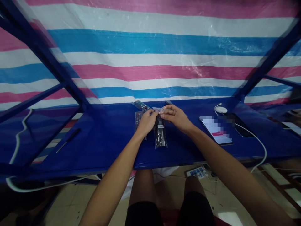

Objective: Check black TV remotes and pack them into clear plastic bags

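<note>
A black remote control (161,135) in a clear plastic bag lies in front of me, its back with a white label facing up. My left hand (148,121) and my right hand (175,116) both pinch the far end of its bag, fingers closed on the crinkled plastic. Beside my left hand lies another bagged remote control (138,118), its buttons showing and partly covered by the hand. Behind that, a third bagged remote (141,105) sits at an angle. The tip of one more dark wrapped item (168,102) shows beyond my right hand.
On the blue shelf (105,138), a screwdriver (69,140) lies at left. A lit phone (216,130), a dark phone (242,125) and a white charger (221,109) with cable are at right. Blue posts and a striped sheet (150,72) bound the back. A power strip (196,172) sits below.
</note>
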`<move>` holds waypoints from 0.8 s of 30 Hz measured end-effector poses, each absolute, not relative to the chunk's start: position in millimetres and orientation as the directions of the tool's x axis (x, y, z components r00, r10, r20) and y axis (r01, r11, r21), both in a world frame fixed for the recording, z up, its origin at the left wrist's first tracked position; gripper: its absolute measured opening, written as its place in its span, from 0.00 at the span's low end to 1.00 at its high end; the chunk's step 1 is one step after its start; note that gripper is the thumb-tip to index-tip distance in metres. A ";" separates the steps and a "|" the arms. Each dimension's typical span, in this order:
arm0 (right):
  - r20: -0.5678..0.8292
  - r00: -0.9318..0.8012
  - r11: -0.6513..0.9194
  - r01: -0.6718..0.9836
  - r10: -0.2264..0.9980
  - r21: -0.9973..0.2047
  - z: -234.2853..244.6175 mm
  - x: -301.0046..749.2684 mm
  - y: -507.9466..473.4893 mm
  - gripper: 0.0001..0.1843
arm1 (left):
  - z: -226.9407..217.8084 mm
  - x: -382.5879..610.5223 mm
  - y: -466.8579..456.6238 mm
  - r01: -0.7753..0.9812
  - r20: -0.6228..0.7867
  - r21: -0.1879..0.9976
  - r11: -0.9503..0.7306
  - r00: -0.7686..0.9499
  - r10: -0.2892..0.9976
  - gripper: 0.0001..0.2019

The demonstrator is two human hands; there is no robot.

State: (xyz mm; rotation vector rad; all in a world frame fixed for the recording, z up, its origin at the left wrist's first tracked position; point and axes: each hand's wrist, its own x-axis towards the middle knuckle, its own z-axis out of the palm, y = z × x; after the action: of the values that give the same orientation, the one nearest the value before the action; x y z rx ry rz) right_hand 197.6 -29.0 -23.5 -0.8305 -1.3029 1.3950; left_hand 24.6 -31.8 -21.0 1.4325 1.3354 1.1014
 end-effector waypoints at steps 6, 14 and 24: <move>0.256 -0.180 0.225 -0.174 0.950 -0.959 -28.6 198.5 -26.4 0.29 | -14.2 25.8 -36.1 0.117 -0.064 0.992 0.052 0.099 0.993 0.11; 0.320 -0.177 0.303 -0.116 0.931 -0.946 -24.4 199.5 -31.7 0.33 | -18.0 22.4 -34.6 0.127 -0.068 0.991 0.052 0.129 0.989 0.15; 0.330 -0.187 0.319 -0.085 0.925 -0.944 -26.7 200.0 -30.6 0.26 | -27.5 17.7 -23.0 0.352 0.133 0.916 -0.191 0.182 0.974 0.16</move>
State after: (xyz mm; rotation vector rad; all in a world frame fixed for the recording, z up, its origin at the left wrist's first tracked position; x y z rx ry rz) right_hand 200.0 -30.6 -26.7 -0.8199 -1.4518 1.1214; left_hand 17.7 -23.0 -27.5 1.6802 1.2734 1.0086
